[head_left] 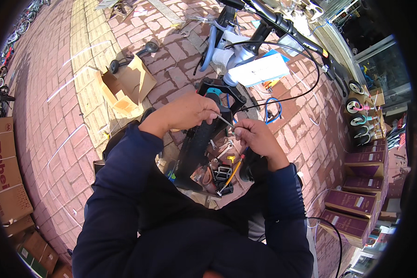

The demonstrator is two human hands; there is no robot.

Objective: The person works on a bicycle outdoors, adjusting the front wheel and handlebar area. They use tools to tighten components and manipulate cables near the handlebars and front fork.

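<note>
The left hand [197, 111] and right hand [257, 136] are both curled, fingertips pinched together on a thin grey rod [225, 121] that slants between them from ten o'clock to four. Just beside the left hand, a black tyre [194, 148] lies at eight; a yellow-handled tool [235, 173] sits at six. Farther out on brick paving [310, 155], a bicycle frame [241, 53] is at twelve, an open cardboard box [141, 82] at ten, purple cartons [352, 224] at four.
</note>
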